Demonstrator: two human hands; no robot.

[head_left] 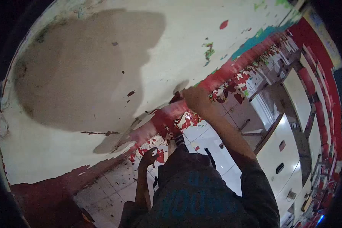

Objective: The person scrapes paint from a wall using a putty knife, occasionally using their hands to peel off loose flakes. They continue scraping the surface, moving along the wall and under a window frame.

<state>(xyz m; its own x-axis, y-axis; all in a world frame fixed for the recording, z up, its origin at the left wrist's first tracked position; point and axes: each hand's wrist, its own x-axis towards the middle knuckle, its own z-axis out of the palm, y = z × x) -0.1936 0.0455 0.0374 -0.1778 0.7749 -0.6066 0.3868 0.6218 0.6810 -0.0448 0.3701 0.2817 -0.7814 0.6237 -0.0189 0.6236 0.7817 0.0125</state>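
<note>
My right hand (197,100) is closed and pressed up to the wall (186,41), at the upper edge of a red painted band (174,110). A small dark shape (176,98) pokes out at its knuckles; what the fist grips is mostly hidden, and I cannot tell its kind. Lower down, my left hand (149,155) hangs away from the wall with fingers loosely curved and thumb apart, a pale patch showing between them. Red and white paint flakes (188,121) litter the floor under the band. Above it the wall is cream, with ragged paint edges and a large shadow.
Several white-topped tables or benches (281,148) stand at the right, with small dark items on them. Tiled floor (212,142) runs between them and the wall. More paint chips (237,85) lie along the wall's foot. A teal strip (254,41) borders the red band farther off.
</note>
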